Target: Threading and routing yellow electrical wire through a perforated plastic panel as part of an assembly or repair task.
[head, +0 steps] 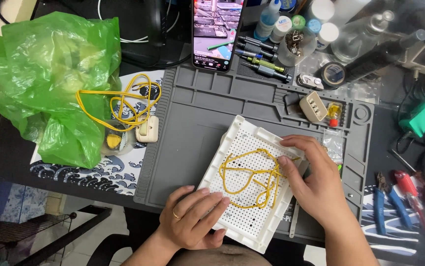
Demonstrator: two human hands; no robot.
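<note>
Looking down through the head camera, I see 2 bare hands at a white perforated tray (251, 216) that lies tilted on a grey work mat (192, 123). The left hand (192, 219), with a ring on 1 finger, presses flat on the tray's near-left edge, fingers together, gripping nothing. The right hand (313, 180) rests on the tray's right side, its fingertips (283, 160) pinching narrowly on a strand of yellow wire (249, 180) that loops loosely across the holes.

The main risk, as I judge it, is a tangle: the loops cross each other, so a pull from the right could snag a strand or drag the light tray across the mat if the left hand eases. The tray also overhangs the mat's near edge and could tip.

The tray looks like hard, matt plastic with a raised rim and a regular grid of small holes. The wire is thin, glossy and springy. The mat seems rubbery, moulded with shallow compartments. To the left, a second bundle of yellow wire (124, 106) lies beside a crinkled green plastic bag (50, 74). Blue-handled pliers (384, 202) sit well apart at right, and a phone (217, 34) stands lit at top.
</note>
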